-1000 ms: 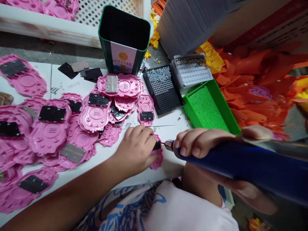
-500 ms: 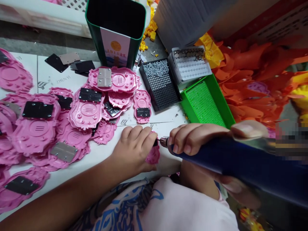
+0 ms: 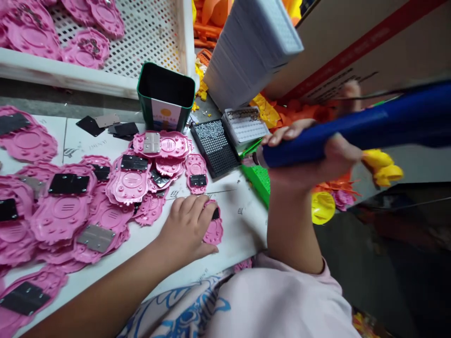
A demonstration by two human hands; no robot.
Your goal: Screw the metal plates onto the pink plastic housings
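My left hand (image 3: 186, 225) rests on the table with its fingers curled over a small pink plastic panel (image 3: 214, 231) that has a black plate partly hidden under them. In my right hand (image 3: 299, 164) is a blue electric screwdriver (image 3: 369, 126), held raised and pointing left. Its tip is close to the black perforated tray (image 3: 221, 159) with loose silver screws and to the green tray (image 3: 259, 180); whether it touches either, I cannot tell. Just beyond my left hand lies another pink panel (image 3: 196, 171) with a black plate screwed on.
Piled pink panels (image 3: 66, 211) cover the left side. Loose black plates (image 3: 89, 126) lie behind them, beside a dark green bin (image 3: 166, 108). A white crate (image 3: 105, 77) stands at the back. To the right are a white tray (image 3: 246, 129), a cardboard box (image 3: 352, 51) and orange parts.
The screwdriver has lifted off the small panel and moved away toward the trays at the back right. My left hand stays on the panel. The view has shifted, showing more of the crate.
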